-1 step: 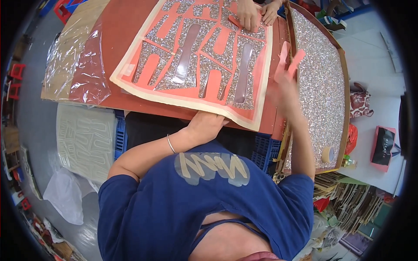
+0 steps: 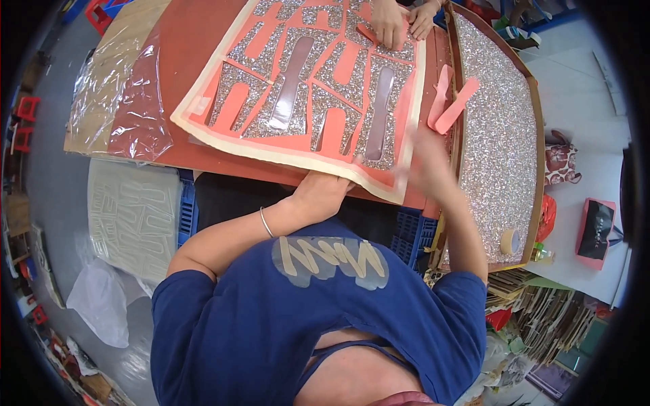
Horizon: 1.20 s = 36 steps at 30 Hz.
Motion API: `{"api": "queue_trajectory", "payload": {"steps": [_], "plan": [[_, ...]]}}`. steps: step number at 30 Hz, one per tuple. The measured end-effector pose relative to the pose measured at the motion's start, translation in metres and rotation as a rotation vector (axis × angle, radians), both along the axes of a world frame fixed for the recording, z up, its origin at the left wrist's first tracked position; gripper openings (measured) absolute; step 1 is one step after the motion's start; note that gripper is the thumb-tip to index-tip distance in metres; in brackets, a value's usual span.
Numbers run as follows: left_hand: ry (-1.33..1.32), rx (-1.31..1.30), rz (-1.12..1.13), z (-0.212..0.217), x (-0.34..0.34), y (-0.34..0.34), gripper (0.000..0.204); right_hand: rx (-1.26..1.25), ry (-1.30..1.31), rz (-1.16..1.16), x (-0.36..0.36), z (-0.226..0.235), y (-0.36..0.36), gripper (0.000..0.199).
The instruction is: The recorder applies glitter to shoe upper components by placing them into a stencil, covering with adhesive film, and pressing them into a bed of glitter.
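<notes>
A coral sheet with a cream border (image 2: 281, 157) lies before me, its pattern of cut-out shapes showing silver glitter. My left hand (image 2: 323, 195) is closed at its near edge, with the fingertips hidden beneath. Smeared by motion, my right hand (image 2: 421, 159) is by the sheet's right edge; its fingers cannot be made out. Beyond it, two coral strips (image 2: 458, 108) lie crossing near the glitter panel. Grey-purple glossy strips (image 2: 384, 111) and coral strips (image 2: 333, 132) fill some of the cut-outs. At the far edge, another person's hands (image 2: 388, 26) work at a small coral piece.
A silver glitter panel (image 2: 497, 149) in a cardboard-edged tray stands at the right, with a tape roll (image 2: 510, 241) on it. Clear plastic film (image 2: 139, 101) covers the table's left side. A pale sheet with embossed shapes (image 2: 132, 220) and blue crates (image 2: 413, 230) sit below the table.
My right hand has moved away from the two coral strips, toward me and left to the sheet's edge. The strips now lie apart from it. My left hand has stayed put.
</notes>
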<state>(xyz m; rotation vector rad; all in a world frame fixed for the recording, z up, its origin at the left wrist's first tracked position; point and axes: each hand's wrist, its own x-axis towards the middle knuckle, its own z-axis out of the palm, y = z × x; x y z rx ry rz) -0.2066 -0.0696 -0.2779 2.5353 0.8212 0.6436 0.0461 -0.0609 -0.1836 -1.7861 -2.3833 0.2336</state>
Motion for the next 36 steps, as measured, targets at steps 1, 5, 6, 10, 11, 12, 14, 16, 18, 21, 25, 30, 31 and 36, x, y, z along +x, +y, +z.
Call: {"api": "queue_trajectory", "payload": {"steps": [1, 5, 6, 10, 11, 12, 14, 16, 18, 21, 25, 30, 31, 36], "plan": [[-0.043, -0.002, 0.013, -0.002, 0.001, 0.003, 0.051, -0.082, 0.152, 0.169, -0.032, 0.004, -0.019, 0.065], [-0.054, -0.207, -0.040, 0.013, 0.005, 0.001, 0.055, 0.067, -0.038, 0.232, -0.042, -0.043, -0.042, 0.049], [-0.051, -0.207, -0.035, 0.016, 0.005, -0.002, 0.055, 0.089, -0.040, 0.217, -0.042, -0.041, -0.035, 0.041], [0.189, 0.023, -0.022, 0.013, 0.005, -0.011, 0.069, -0.334, -0.291, 0.048, -0.039, -0.011, -0.014, 0.018], [0.223, 0.035, -0.020, 0.013, 0.006, -0.012, 0.069, -0.025, -0.455, 0.170, -0.008, -0.021, 0.002, 0.015], [0.270, 0.039, 0.003, 0.012, 0.005, -0.014, 0.070, 0.085, -0.441, 0.185, -0.001, 0.011, 0.033, 0.032], [0.282, 0.056, 0.015, 0.017, 0.010, -0.018, 0.070, 0.141, -0.414, -0.198, 0.052, 0.052, 0.102, 0.020], [0.298, 0.079, 0.044, 0.021, 0.012, -0.019, 0.069, 0.536, -0.479, -0.077, 0.115, 0.097, 0.161, 0.015], [0.246, 0.120, 0.041, 0.022, 0.013, -0.018, 0.065, 0.748, -0.424, -0.203, 0.102, 0.157, 0.160, 0.018], [0.198, -0.150, -0.022, 0.031, 0.010, -0.004, 0.058, 0.827, -0.294, -0.197, 0.090, 0.177, 0.158, 0.020], [-0.162, -0.552, -0.024, 0.052, 0.007, 0.023, 0.046, 0.589, -0.115, -0.016, 0.064, 0.163, 0.117, 0.019], [-0.027, -0.221, -0.048, 0.043, -0.006, 0.033, 0.050, -0.758, 0.170, 0.578, -0.019, 0.152, 0.067, 0.018], [0.061, -0.338, -0.083, 0.052, -0.002, 0.032, 0.048, -0.856, 0.246, 0.590, -0.023, 0.134, 0.068, 0.017], [-0.060, -0.297, -0.048, 0.055, 0.020, 0.022, 0.036, 0.065, 0.024, 0.199, -0.041, -0.014, 0.120, 0.020]]}}
